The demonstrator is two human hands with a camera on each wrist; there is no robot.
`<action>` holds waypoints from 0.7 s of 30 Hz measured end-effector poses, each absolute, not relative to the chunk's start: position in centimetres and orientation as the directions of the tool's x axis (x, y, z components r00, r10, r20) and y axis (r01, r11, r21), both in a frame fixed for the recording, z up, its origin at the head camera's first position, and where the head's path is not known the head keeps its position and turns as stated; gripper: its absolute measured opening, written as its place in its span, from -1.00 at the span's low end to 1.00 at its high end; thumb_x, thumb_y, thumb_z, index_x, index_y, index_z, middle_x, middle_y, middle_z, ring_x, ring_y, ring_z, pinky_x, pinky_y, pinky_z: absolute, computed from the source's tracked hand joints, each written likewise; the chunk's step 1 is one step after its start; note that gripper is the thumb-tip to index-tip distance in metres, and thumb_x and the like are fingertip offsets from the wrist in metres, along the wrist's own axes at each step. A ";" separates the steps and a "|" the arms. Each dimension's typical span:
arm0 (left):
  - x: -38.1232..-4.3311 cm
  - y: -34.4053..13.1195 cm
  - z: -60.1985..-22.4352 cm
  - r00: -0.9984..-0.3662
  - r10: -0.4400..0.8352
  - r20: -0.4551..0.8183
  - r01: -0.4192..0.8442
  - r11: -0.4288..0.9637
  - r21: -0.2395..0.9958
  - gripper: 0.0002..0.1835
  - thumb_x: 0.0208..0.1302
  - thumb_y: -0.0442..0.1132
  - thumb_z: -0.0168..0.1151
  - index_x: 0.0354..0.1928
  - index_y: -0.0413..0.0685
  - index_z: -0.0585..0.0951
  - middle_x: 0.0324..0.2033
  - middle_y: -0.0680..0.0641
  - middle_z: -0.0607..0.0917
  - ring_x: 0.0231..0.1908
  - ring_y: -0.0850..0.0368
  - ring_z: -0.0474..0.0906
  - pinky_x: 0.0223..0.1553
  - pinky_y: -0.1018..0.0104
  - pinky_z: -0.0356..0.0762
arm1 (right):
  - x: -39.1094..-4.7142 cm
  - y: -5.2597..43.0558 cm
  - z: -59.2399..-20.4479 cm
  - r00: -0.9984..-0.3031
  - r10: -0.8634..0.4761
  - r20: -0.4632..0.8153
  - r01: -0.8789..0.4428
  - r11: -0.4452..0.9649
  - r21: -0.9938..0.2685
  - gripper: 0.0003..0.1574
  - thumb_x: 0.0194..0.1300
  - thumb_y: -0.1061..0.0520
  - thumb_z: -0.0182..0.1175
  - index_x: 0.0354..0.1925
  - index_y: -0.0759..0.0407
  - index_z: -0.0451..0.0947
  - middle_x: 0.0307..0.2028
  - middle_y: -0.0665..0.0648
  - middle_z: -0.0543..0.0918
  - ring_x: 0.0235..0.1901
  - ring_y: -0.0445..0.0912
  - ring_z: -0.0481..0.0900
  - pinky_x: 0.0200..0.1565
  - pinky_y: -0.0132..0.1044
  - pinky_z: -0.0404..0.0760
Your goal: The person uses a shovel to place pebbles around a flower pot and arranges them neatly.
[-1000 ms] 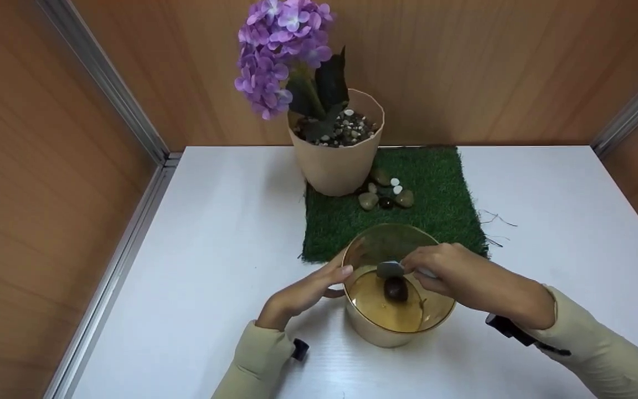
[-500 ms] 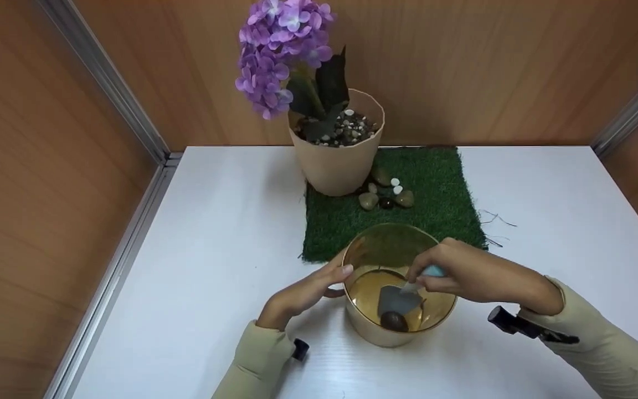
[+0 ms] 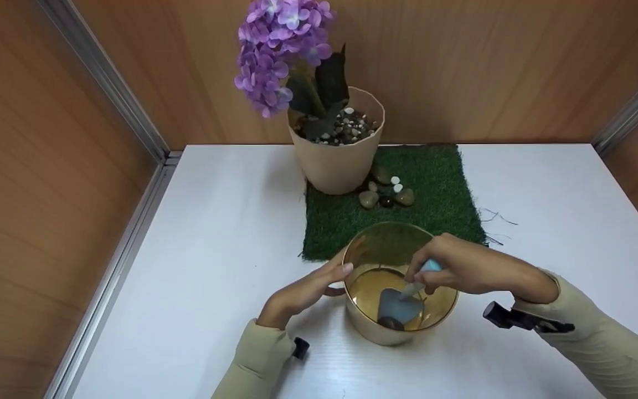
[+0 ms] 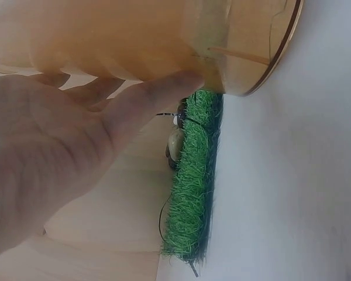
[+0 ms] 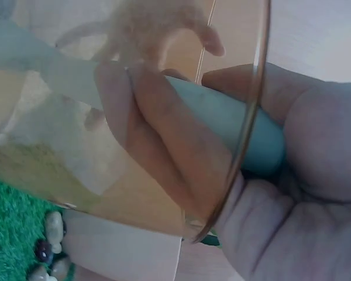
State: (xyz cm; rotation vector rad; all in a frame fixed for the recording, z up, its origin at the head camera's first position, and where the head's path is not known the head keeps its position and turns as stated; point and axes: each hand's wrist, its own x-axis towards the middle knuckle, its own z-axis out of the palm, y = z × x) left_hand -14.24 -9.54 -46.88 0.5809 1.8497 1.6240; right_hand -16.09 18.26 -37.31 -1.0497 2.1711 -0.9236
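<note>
A see-through amber pot (image 3: 388, 336) stands on the white table, just in front of the grass mat. My left hand (image 3: 308, 288) holds it from the left side, thumb near the rim and fingers along the outer wall, as the left wrist view shows. My right hand (image 3: 443, 266) reaches in over the right rim and grips the light blue handle (image 5: 222, 117) of a small spatula (image 3: 396, 307) with a flat grey blade. A dark, rounded stone (image 3: 391, 323) lies in the pot at the blade's near edge, partly covered by it.
Behind the pot lies a green artificial grass mat (image 3: 435, 188) with several pebbles (image 3: 369, 199) on it. A beige flowerpot (image 3: 335, 166) with purple flowers (image 3: 274, 61) stands at the mat's back left. Wooden panels (image 3: 474, 72) close off the back and sides.
My right hand has lowered the spatula into the pot and turned its blade to face upward. The dark stone has moved toward the near wall. My left hand stays on the pot.
</note>
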 end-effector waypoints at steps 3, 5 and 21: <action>-14.3 -9.5 -46.9 -0.717 0.682 -0.145 -0.059 0.148 0.987 -0.36 0.38 0.24 -0.27 0.40 0.53 -0.21 0.40 0.25 -0.17 0.37 0.11 -0.10 0.15 -0.06 0.25 | -16.2 18.0 -37.4 -0.520 -0.832 -0.191 -0.417 0.443 -0.794 -0.74 0.33 0.30 0.05 -0.20 0.11 0.66 -0.20 0.12 0.66 -0.41 -0.15 0.67 -0.31 -0.32 0.62; -14.3 -9.5 -46.9 -0.716 0.682 -0.146 -0.061 0.148 0.987 -0.40 0.40 0.20 -0.28 0.39 0.58 -0.19 0.40 0.28 -0.16 0.37 0.13 -0.09 0.15 -0.06 0.25 | -16.2 17.8 -37.5 -0.509 -0.837 -0.201 -0.401 0.437 -0.805 -0.73 0.33 0.31 0.03 -0.19 0.13 0.65 -0.20 0.10 0.66 -0.41 -0.17 0.67 -0.31 -0.30 0.62; -14.3 -9.5 -47.0 -0.729 0.664 -0.165 -0.079 0.158 0.984 -0.42 0.43 0.12 -0.31 0.41 0.52 -0.19 0.40 0.23 -0.17 0.36 0.12 -0.08 0.16 -0.06 0.25 | -16.5 17.2 -37.8 -0.500 -0.827 -0.257 -0.254 0.423 -0.870 -0.76 0.33 0.32 0.05 -0.17 0.29 0.65 -0.14 0.26 0.60 -0.31 0.01 0.68 -0.28 -0.24 0.62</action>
